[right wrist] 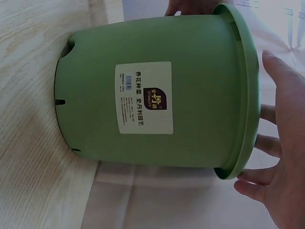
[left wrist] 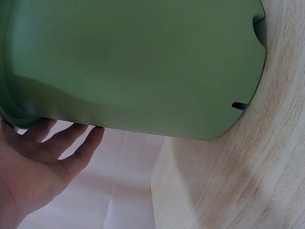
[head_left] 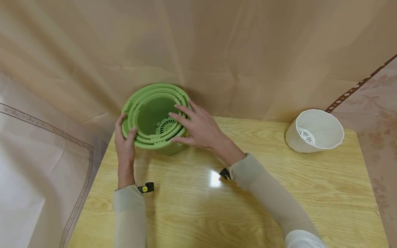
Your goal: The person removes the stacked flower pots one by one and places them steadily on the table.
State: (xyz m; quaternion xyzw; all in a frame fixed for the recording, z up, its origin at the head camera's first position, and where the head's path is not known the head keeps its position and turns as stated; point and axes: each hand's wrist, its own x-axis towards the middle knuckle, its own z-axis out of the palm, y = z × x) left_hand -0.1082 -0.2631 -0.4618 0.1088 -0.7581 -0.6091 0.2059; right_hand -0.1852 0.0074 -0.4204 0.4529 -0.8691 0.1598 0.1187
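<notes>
1. Head: nested pots [head_left: 152, 115] are stood at the table's [head_left: 198, 210] far left; their rims are held by the left hand [head_left: 125, 148], thumb on top, while the right hand [head_left: 203, 129] is spread wide across them
2. Left wrist: smooth, stiff plastic is suggested, likely light, slightly slippery
3. Right wrist: the surest hold is probably offered beneath the lip [right wrist: 252, 95], from both sides

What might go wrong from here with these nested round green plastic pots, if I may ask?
The right hand reaches over the rims of the green pots, so a finger might get pinched between them. Nested this closely, the pots may also stick together. They stand near the back edge of the yellowish wood-grain table, so a hard push could send them over.
</notes>
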